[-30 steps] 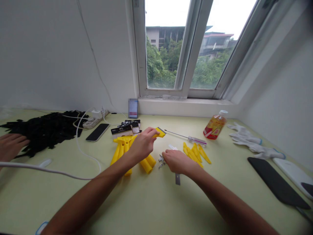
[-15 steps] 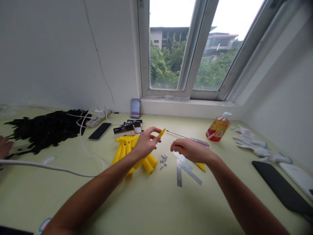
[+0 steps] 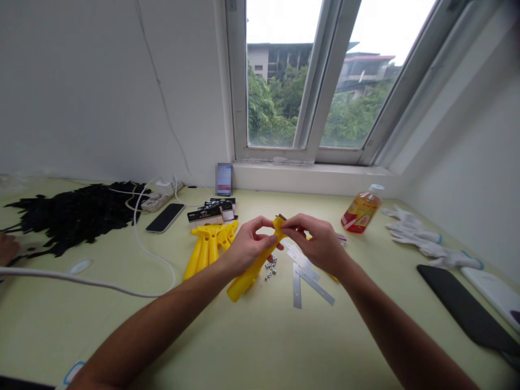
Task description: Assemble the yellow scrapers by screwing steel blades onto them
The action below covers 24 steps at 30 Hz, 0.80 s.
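Note:
My left hand (image 3: 254, 242) is closed round the upper part of a yellow handle (image 3: 245, 283), which slants down to the left. The fingertips of my right hand (image 3: 314, 237) pinch at the handle's head, where a small dark edge shows; exactly what they grip is too small to tell. Several small metal nuts (image 3: 271, 267) lie just below the hands. Flat metal strips (image 3: 297, 287) are spread on the table to the right of them. More yellow handles (image 3: 205, 249) are piled left of my left hand.
Black strips (image 3: 81, 214) are heaped at the left, near another person's hand (image 3: 7, 246). A white cable (image 3: 81, 275) crosses the left side. Behind stand a phone (image 3: 224, 180) and small black packets (image 3: 205, 216). At the right are a bottle (image 3: 361, 210), gloves (image 3: 418, 233) and a black case (image 3: 463, 309).
My left hand now holds a yellow handle up from the pile, tilted between my hands. My right hand has moved left and up to meet its head.

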Motion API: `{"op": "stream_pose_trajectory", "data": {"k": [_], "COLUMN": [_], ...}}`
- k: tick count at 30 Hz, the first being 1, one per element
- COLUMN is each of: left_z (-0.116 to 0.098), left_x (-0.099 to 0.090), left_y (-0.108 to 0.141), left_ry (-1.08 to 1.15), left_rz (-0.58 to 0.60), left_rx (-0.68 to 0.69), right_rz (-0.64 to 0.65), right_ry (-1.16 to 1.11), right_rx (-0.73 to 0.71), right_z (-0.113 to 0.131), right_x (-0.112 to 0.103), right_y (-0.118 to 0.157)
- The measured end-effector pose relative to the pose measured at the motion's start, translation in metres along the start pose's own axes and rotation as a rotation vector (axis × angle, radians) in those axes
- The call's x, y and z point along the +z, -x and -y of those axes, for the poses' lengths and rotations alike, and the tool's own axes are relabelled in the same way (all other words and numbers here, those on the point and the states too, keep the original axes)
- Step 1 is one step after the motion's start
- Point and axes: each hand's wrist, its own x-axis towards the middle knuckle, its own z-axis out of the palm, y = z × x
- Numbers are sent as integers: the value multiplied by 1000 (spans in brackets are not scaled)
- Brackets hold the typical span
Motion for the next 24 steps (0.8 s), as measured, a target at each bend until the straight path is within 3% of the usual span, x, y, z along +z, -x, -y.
{"op": "stream_pose_trajectory", "data": {"k": [3,24], "left_z": [0,-1], "left_x": [0,0], "left_y": [0,-1], "left_ry": [39,52], "left_rz": [10,-14], "left_rx": [-8,9], "right_rz": [-15,-73], "right_ry": [-4,9], "right_rx": [-46,-9], "right_z": [1,-6], "right_x": [1,5], "right_y": [0,-1]}}
